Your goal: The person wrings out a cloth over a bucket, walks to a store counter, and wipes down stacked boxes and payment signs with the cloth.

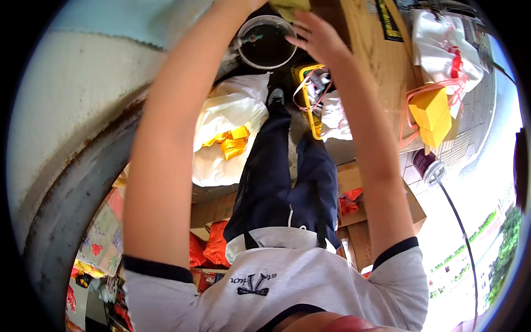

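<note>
My right hand (318,37) is at the top centre with its fingers spread, beside the right rim of a round bucket (267,66). Nothing shows in its grip. Only my left forearm reaches up past the left side of the bucket, and the top edge of the frame cuts off that hand. Inside the bucket it looks dark, with something small and green near its left side. A yellow-green cloth (289,6) lies just beyond the bucket, partly out of frame.
A yellow basket (317,133) of small items stands below my right hand. White bags with yellow pieces (234,143) lie left of my legs. On the right are a wooden surface (368,44), a white bag (442,47) and a yellow box (430,113). Cardboard boxes flank my legs.
</note>
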The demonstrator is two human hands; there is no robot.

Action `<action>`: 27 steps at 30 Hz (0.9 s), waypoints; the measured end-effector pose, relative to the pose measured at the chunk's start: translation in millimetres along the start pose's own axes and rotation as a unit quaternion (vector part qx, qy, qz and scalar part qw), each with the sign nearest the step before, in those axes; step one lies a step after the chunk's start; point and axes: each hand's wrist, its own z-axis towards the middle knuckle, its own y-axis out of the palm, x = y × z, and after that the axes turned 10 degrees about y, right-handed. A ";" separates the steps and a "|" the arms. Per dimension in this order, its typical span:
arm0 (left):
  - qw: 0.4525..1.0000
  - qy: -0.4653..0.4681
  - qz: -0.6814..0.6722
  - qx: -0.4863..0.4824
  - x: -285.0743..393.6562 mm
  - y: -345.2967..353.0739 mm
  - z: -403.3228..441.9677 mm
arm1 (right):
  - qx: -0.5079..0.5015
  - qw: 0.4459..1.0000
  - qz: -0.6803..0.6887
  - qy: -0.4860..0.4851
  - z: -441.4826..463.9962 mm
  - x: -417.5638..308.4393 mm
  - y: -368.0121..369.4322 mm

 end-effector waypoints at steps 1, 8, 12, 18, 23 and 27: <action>0.990 -0.124 -0.072 -0.001 9.8 2.8 -13.4 | 0.074 0.969 -0.234 0.011 -2.9 -2.8 -8.0; 0.693 -0.408 -0.576 0.149 81.9 62.2 -120.4 | 0.163 0.778 -0.448 -0.410 -42.3 83.8 23.1; 0.639 -0.383 -0.636 0.199 158.0 75.3 -194.4 | 0.051 0.936 -0.317 -0.142 -72.4 137.6 0.9; 0.533 -0.300 -0.783 -0.109 221.0 -33.0 -221.1 | 0.014 0.979 -0.193 -0.058 -129.9 156.0 -28.1; 0.649 -0.126 -0.698 -0.275 212.7 -80.1 -183.9 | -0.114 0.948 0.270 0.121 -179.3 114.1 -50.9; 0.685 -0.035 -0.616 -0.387 225.0 -109.3 -160.5 | -0.118 0.950 0.287 0.044 -225.3 94.8 -54.4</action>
